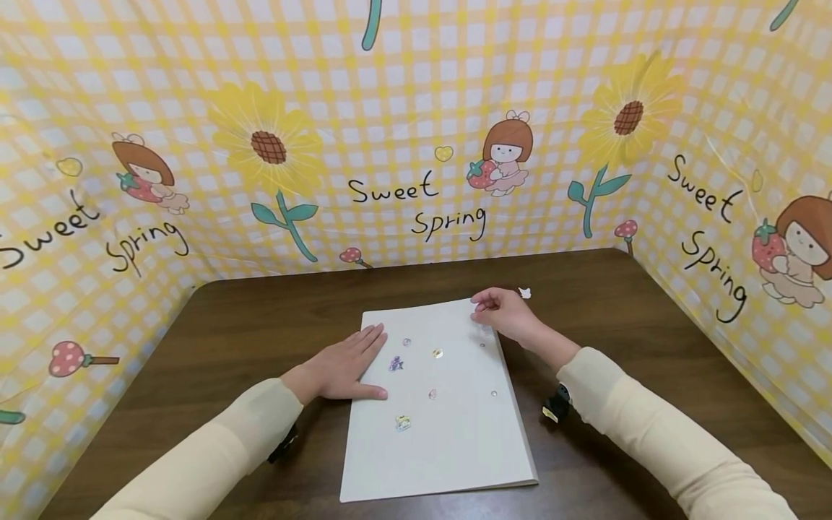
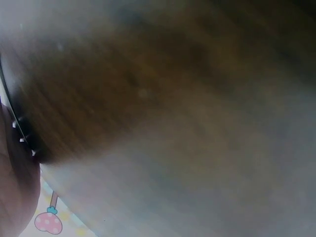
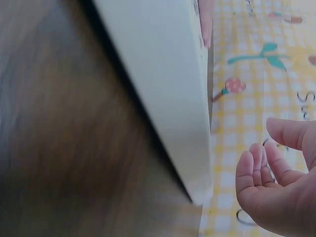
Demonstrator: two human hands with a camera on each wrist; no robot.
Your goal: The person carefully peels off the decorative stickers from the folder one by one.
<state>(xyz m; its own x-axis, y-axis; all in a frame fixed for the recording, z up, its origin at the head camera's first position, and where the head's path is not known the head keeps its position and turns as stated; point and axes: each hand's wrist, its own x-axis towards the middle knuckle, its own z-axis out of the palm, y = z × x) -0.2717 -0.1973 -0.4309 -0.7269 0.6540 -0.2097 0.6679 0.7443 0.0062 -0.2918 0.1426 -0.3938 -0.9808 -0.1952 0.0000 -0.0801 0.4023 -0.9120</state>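
A white booklet or folded board lies on the table, several small stickers scattered over its face. Among them are a purple sticker, a yellow one and a bluish-yellow one. My left hand rests flat on its left edge, fingers straight and thumb spread. Over the top right corner hovers my right hand, its fingers loosely bent. The right wrist view shows a gap between thumb and fingertips, with nothing visible there. Something faint and clear appears just below that hand.
A small white scrap is just beyond my right hand. The brown wooden table meets a yellow checked cloth at the back and sides. Dark wrist devices show under the sleeves. The left wrist view is mostly blurred.
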